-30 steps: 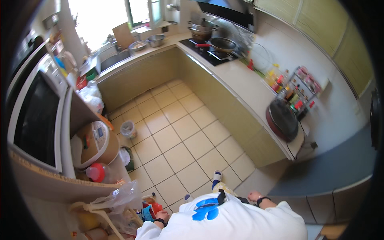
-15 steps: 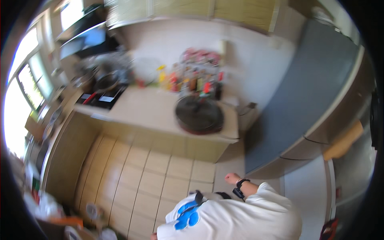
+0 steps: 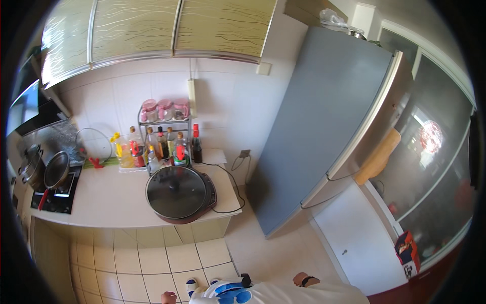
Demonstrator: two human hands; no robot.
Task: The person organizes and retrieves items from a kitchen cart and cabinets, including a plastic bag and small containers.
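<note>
At the lower edge my left hand (image 3: 168, 298) hangs beside my body, its fingers loosely bent and a little apart, with nothing seen in it. On the other side my right hand (image 3: 302, 278) is held low, fingers curled in and no object visible; a dark band circles its wrist. Neither hand touches anything. Ahead of them, a round electric pan (image 3: 177, 192) with a dark glass lid stands near the right end of the counter (image 3: 114, 195). Its black cord (image 3: 236, 190) loops over the counter's edge.
A tall grey fridge (image 3: 319, 116) stands right of the counter. Bottles (image 3: 162, 144) and pink-lidded jars (image 3: 164, 110) fill a rack behind the pan. A frying pan (image 3: 56, 169) rests on the black hob (image 3: 66, 195) at left. A white low cabinet (image 3: 349, 238) and glass door (image 3: 430, 157) lie right.
My view has swung right and steadied, so the fridge and counter now sit further left in it. The left hand shows more at the lower edge; the right hand appears lower.
</note>
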